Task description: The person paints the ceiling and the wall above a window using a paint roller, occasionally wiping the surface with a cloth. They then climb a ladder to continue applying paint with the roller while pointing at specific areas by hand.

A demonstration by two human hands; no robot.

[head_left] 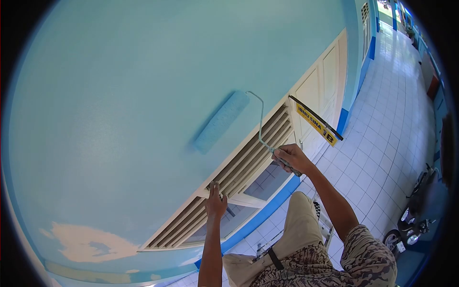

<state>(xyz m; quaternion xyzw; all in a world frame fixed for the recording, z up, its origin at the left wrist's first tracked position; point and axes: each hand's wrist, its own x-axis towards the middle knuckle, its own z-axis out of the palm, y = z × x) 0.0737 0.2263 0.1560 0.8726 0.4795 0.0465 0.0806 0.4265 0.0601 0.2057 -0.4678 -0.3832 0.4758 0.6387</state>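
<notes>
One nubby blue roller (222,122) on bent wire (261,115); right grip (292,157) wraps its handle (297,172), left grip (216,203) spreads against the louvres (253,155).

Soft daylight spreads over the smooth light-blue painted wall (129,105), with a pale sheen at left; the fluffy blue cylindrical paint roller (222,123) casts a faint shadow. Glare washes the glossy white square-tiled floor (373,155). Fisheye distortion bows straight edges; the dark motorcycle (411,232) seems slightly blurred.
</notes>
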